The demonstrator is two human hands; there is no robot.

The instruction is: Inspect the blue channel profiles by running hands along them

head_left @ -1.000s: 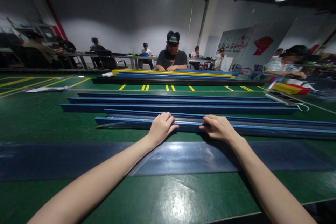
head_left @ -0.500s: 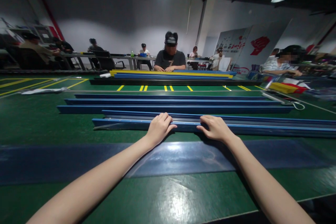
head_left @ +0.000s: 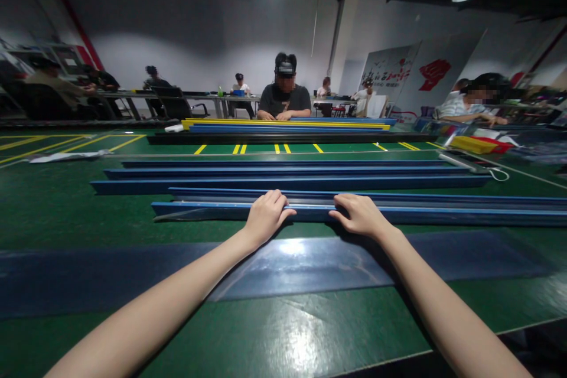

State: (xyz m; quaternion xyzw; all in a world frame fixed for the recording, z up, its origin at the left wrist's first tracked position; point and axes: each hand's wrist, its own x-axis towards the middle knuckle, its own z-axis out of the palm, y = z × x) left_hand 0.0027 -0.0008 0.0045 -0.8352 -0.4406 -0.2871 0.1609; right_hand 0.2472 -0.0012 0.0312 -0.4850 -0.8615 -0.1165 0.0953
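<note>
A long blue channel strip (head_left: 443, 212) lies crosswise on the green table mat, running out of view at the right. Near its left part my left hand (head_left: 267, 212) grips the near wall, thumb on the front face and fingers curled over into the groove. My right hand (head_left: 357, 212) holds the same wall a short way to the right, its fingers bent inside the channel. The fingertips of both hands are partly hidden in the groove. Under my forearms a flat, translucent bluish sheet (head_left: 301, 266) stretches across the mat.
More blue channel strips (head_left: 283, 183) lie parallel just beyond. Farther back are a black strip (head_left: 283, 138) and a yellow strip (head_left: 248, 123), where a person (head_left: 284, 94) sits facing me. A white bar with a loop (head_left: 460, 162) and a yellow tray (head_left: 473, 144) are at the right.
The whole view shifts slightly as the head turns a little. Both hands keep their grip on the blue channel strip, with no clear movement along it.
</note>
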